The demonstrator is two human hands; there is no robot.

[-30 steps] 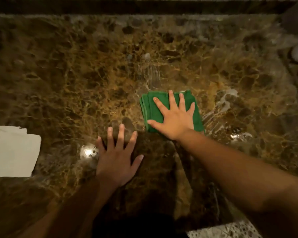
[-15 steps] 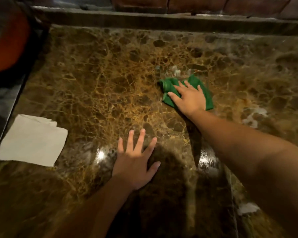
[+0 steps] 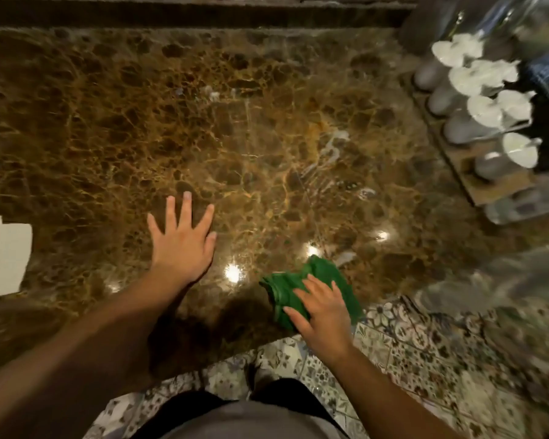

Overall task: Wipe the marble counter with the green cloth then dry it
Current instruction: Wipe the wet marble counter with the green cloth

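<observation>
The brown marble counter [image 3: 267,137] fills most of the head view, glossy with wet streaks near its middle and right. A folded green cloth [image 3: 286,289] lies at the counter's front edge, right of centre. My right hand [image 3: 322,307] presses flat on top of the cloth, fingers spread, covering its right half. My left hand [image 3: 181,240] rests palm down on the bare marble to the left of the cloth, fingers apart, holding nothing.
A white paper towel [image 3: 2,258] lies at the counter's left edge. A wooden rack with several white-topped jars [image 3: 476,112] stands at the right. A raised ledge [image 3: 187,11] runs along the back. Patterned floor tiles [image 3: 425,343] show below the front edge.
My right hand has dragged the green cloth from the far middle of the counter back to the front edge. My left hand stays planted on the marble. The view has shifted right.
</observation>
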